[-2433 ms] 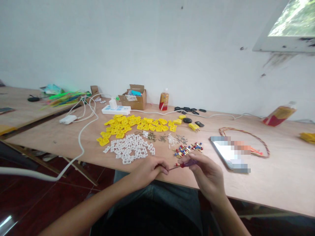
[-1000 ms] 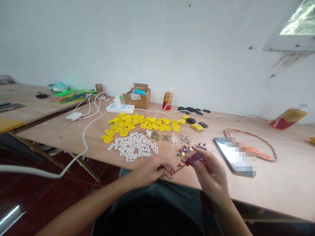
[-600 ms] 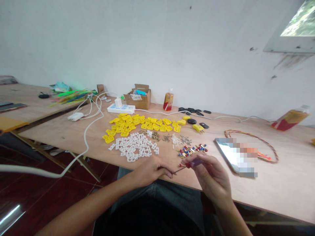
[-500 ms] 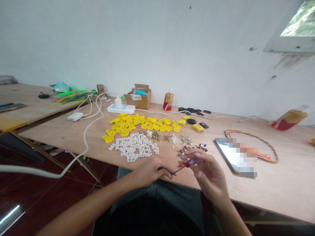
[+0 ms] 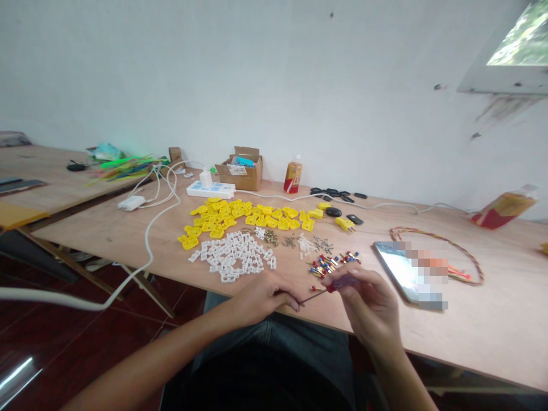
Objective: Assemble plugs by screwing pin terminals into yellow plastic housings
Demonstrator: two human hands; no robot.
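A plywood table [image 5: 466, 319] carries loose heaps — yellow plastic pieces [image 5: 216, 220], white plastic links [image 5: 229, 257], small crimp terminals [image 5: 325, 265], a power strip [image 5: 210, 190].

You cannot see the tip of the small screwdriver [image 5: 314, 297]: it ends at the left hand [image 5: 263, 298], and you cannot tell whether those fingers pinch anything. The right hand [image 5: 368, 308] covers part of the screwdriver's handle. Pixelation blurs the screen of the phone [image 5: 387, 264], so you cannot read it. The small screws [image 5: 290, 241] and the crimp terminals [image 5: 329, 265] are too small for you to identify one by one. You see the contents of the cardboard box [image 5: 250, 181] only in part, behind its flaps. The window [image 5: 514, 40] is cut off at the top right, and the yellow object [image 5: 544, 248] is cut off at the right edge
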